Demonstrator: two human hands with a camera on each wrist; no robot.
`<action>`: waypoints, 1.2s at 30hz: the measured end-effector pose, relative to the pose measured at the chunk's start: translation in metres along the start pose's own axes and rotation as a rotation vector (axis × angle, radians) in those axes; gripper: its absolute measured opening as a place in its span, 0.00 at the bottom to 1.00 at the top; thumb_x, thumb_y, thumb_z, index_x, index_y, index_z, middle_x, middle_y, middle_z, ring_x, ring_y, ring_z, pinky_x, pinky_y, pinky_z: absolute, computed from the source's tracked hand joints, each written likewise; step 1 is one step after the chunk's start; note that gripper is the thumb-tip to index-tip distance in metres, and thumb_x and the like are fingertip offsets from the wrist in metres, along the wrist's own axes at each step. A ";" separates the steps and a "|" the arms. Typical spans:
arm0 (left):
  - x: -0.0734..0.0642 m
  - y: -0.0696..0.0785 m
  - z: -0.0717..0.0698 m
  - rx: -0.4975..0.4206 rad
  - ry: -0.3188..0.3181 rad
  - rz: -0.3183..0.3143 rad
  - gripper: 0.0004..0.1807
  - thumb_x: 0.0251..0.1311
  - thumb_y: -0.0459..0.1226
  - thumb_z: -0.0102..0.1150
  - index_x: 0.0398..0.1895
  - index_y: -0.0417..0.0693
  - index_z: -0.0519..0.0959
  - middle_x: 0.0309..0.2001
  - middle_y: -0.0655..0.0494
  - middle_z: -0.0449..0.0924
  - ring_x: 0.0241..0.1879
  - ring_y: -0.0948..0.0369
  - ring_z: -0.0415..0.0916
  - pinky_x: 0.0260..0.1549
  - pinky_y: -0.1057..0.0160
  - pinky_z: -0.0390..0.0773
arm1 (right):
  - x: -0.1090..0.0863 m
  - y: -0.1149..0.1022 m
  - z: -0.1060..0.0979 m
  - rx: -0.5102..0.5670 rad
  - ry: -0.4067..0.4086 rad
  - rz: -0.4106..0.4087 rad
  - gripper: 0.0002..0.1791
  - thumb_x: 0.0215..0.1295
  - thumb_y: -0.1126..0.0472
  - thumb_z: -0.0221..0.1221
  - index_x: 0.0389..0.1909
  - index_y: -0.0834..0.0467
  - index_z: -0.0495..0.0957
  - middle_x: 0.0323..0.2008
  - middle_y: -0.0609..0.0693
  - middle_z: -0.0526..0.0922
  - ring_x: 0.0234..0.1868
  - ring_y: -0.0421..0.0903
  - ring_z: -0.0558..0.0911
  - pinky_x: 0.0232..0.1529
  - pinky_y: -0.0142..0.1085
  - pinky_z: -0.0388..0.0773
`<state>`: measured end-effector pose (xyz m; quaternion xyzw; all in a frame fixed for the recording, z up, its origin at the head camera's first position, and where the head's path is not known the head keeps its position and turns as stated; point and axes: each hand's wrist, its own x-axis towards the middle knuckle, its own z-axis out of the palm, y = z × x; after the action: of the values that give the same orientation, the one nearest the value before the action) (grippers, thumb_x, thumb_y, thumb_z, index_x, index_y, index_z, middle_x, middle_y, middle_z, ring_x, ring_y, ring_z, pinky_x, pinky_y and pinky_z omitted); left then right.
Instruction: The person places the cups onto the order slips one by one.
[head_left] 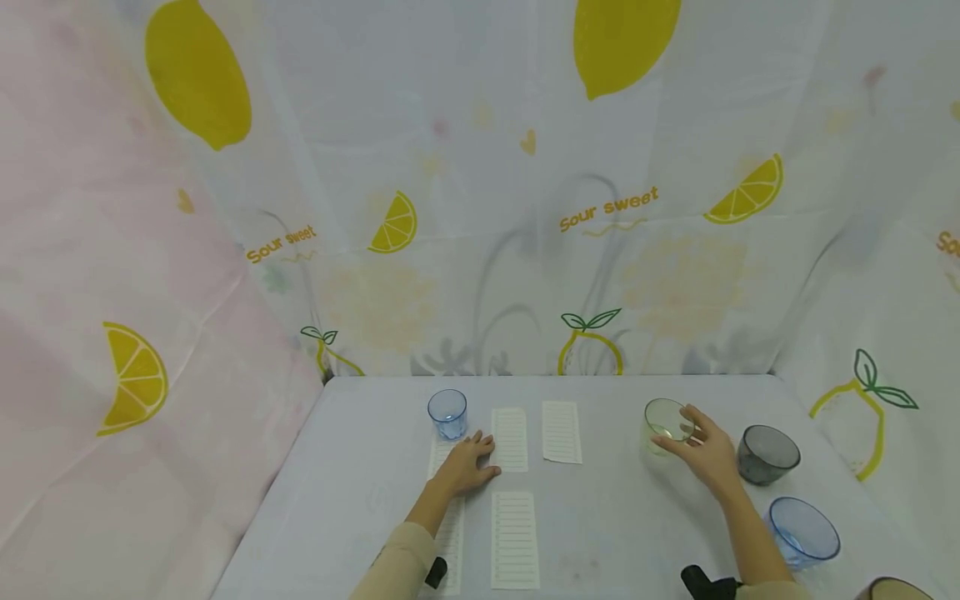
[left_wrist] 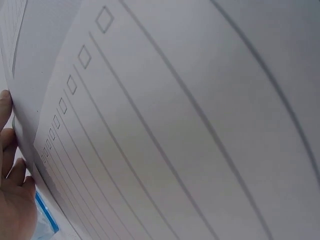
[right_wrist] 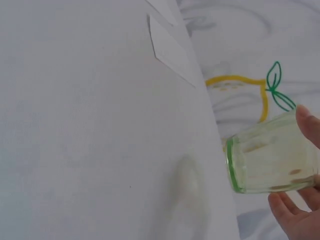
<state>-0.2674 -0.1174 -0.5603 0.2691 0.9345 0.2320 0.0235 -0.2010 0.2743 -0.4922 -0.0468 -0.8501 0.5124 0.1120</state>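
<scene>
My right hand (head_left: 701, 454) grips a pale green glass tumbler (right_wrist: 270, 160) by its sides, thumb and fingers spread around it, on the right half of the table. In the head view the green tumbler is upright, its rim facing up. My left hand (head_left: 465, 469) rests with fingers extended between two lined paper slips, touching the edge of the middle slip (head_left: 510, 440). Just beyond its fingertips a blue glass (head_left: 447, 415) stands at the far end of the left slip (head_left: 441, 457). My left forearm partly hides the slips below it.
More lined slips lie at the back (head_left: 562, 432) and at the front (head_left: 515, 542). Along the right side stand a grey glass (head_left: 768, 455), another blue glass (head_left: 802, 533) and a brownish glass (head_left: 896, 590) cut off by the frame. Lemon-print cloth walls surround the white table (head_left: 337, 483).
</scene>
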 end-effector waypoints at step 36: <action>-0.001 -0.003 0.003 -0.112 0.055 -0.023 0.29 0.54 0.43 0.65 0.55 0.33 0.74 0.61 0.37 0.70 0.61 0.34 0.62 0.59 0.38 0.62 | 0.041 -0.030 0.079 0.157 -0.136 -0.088 0.45 0.49 0.63 0.70 0.65 0.73 0.59 0.62 0.68 0.67 0.58 0.67 0.71 0.57 0.53 0.71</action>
<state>-0.2672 -0.1191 -0.5645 0.2502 0.9233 0.2910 0.0154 -0.2583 0.2002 -0.4959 0.0345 -0.8141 0.5741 0.0798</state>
